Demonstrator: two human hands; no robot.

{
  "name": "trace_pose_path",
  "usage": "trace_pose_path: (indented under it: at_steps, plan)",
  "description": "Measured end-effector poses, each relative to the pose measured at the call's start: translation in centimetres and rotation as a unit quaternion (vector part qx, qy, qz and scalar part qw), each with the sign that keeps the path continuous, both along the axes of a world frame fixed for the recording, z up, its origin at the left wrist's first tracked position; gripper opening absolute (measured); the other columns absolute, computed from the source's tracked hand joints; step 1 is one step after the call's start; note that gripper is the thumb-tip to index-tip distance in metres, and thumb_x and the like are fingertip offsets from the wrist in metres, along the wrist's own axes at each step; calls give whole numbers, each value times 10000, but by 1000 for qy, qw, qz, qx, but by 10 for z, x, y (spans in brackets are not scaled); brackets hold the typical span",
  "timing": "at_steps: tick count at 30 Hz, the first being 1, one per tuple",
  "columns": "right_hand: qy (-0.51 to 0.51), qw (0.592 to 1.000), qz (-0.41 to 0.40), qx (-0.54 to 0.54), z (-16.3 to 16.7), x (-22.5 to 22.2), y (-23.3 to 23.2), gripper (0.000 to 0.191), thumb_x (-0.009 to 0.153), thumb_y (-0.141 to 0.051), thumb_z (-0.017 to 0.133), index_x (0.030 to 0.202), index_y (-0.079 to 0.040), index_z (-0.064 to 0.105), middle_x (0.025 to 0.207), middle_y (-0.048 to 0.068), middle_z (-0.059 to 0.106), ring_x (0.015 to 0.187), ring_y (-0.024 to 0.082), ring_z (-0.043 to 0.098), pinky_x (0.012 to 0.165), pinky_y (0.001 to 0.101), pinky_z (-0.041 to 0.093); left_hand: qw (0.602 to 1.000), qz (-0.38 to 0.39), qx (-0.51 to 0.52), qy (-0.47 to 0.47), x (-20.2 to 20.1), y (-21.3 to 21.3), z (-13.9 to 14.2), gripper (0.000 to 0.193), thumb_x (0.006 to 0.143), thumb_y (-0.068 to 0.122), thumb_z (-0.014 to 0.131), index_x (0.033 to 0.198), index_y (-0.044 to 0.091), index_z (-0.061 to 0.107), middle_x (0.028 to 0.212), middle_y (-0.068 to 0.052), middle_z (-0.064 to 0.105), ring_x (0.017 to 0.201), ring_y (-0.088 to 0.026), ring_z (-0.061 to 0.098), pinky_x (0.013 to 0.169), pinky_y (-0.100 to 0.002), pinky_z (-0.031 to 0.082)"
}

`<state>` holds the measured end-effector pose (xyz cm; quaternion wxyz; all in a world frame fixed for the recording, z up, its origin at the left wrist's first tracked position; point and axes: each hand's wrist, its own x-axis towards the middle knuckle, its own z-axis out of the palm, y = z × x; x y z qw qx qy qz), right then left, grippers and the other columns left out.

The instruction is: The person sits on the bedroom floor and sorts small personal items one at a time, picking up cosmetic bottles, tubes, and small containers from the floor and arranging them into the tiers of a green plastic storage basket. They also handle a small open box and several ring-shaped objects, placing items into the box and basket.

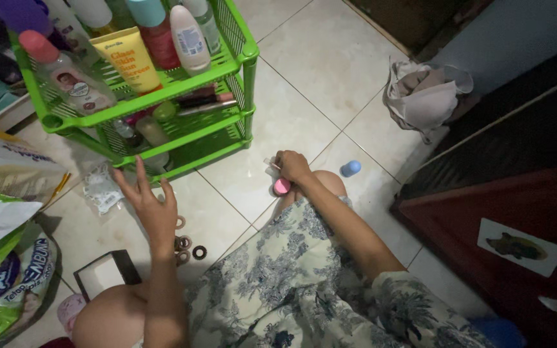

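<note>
- Right hand (291, 165): fingers curled on a small pink-capped item (282, 186), seemingly pinching it, resting at the knee on the tiled floor (291, 84).
- Left hand (151, 205): fingers spread, palm down, arm stretched toward the green rack's (247, 71) lower front edge.
- Dark rings (188, 245) lie on the floor just beside that wrist.
- A blue cap (351, 168) sits near the right hand.
</note>
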<state>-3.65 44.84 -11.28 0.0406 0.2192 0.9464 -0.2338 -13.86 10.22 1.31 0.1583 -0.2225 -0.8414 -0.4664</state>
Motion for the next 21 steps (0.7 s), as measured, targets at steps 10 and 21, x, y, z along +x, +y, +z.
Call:
trace_pose_path:
  at_steps: [10, 21]
  plan:
    - [-25, 998, -27, 45, 0, -5, 1, 178, 821, -283, 739, 925, -140, 746, 946, 119, 757, 927, 317, 722, 786, 464, 561, 1000, -7, 11, -18, 1, 2, 7, 684, 999, -18, 647, 1631, 129, 430, 1723, -280, 92, 1630, -475, 182, 1238, -474, 424]
    - [202, 971, -120, -40, 28, 2, -11, 157, 866, -179, 739, 970, -65, 714, 975, 158, 700, 891, 339, 700, 766, 448, 568, 990, 29, -9, -140, 4, -2, 13, 644, 1006, 117, 616, 1603, 251, 412, 1691, -302, 145, 1437, -442, 453, 1059, -487, 471]
